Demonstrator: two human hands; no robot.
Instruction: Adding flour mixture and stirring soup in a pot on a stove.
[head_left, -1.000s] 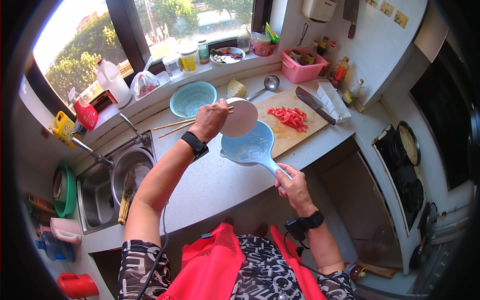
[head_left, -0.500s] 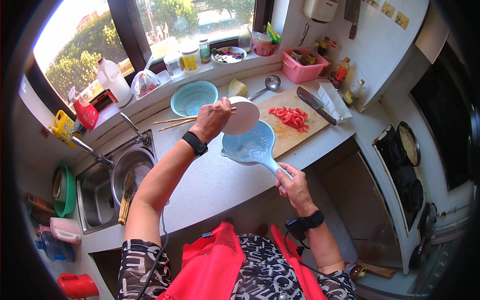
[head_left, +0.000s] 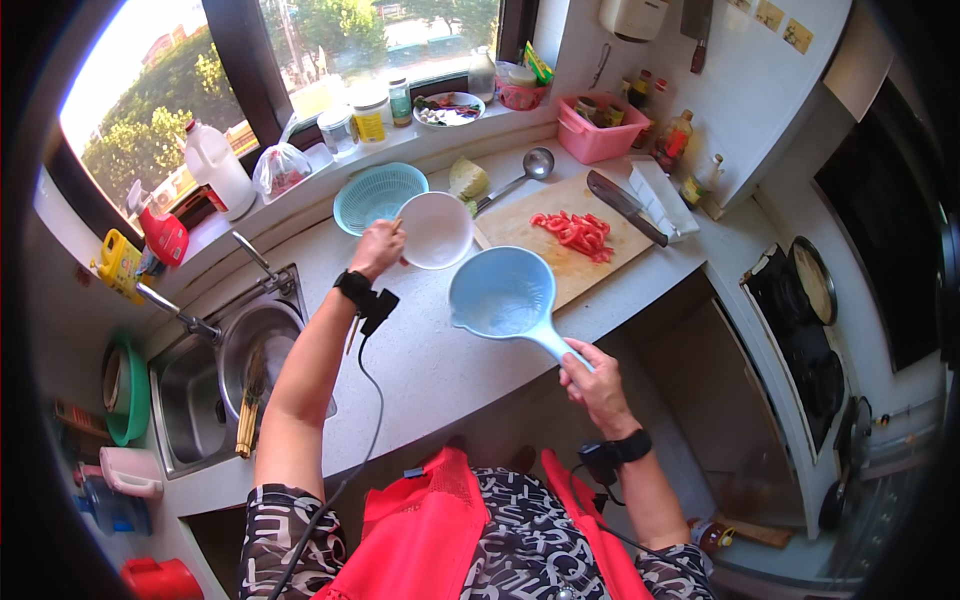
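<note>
My left hand (head_left: 379, 248) is closed on the rim of a white bowl (head_left: 437, 230), which is turned with its inside in view. Chopsticks (head_left: 352, 334) are gripped in the same hand and mostly hidden behind the hand and wrist. My right hand (head_left: 596, 382) wraps round the handle of a light blue water dipper (head_left: 500, 290) held over the counter's front part. The dipper's bottom looks wet or whitish; I cannot make out its contents. Sliced tomato (head_left: 575, 237) lies on a wooden cutting board (head_left: 640, 240) just beyond the dipper.
A knife (head_left: 627, 207) rests on the board's right side. Behind stand a turquoise colander (head_left: 372, 192), a piece of cabbage (head_left: 467, 180) and a metal ladle (head_left: 538, 163). A double sink (head_left: 190, 410) is at the left, the stove (head_left: 795, 320) at the right.
My left hand has drawn the bowl left, away from over the dipper, and turned it so its inside shows. The chopsticks have swung round toward the wrist. The dipper has barely moved.
</note>
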